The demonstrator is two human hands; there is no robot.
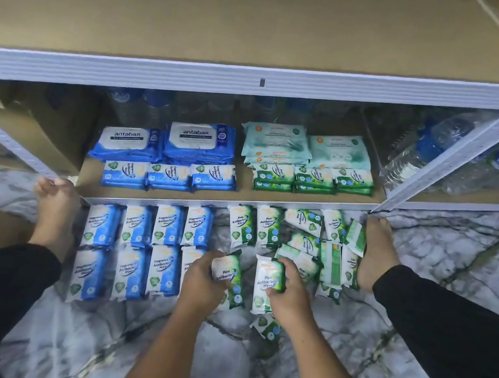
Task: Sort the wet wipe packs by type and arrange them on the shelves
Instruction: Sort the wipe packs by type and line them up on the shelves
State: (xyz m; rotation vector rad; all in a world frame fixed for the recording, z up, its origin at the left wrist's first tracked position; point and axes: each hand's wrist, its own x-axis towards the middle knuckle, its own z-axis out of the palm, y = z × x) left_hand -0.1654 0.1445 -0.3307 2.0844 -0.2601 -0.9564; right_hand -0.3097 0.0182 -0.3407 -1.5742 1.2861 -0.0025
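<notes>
Left Pine pack [229, 271], gripped by the left hand [202, 283], and right Pine pack [267, 277], gripped by the right hand [290, 293], are over the marble floor [247, 369], long axes toward the lower shelf [242, 186].

Large blue Antabax packs [167, 144] and pale teal packs [306, 147] lie stacked on the lower shelf [244, 183] behind rows of small blue packs [169, 177] and small green packs [312, 180], while on the floor [231, 364] blue Fragrance Free packs [142, 250] lie in two rows beside a loose heap of green Pine packs [308, 239], two of them held up
</notes>
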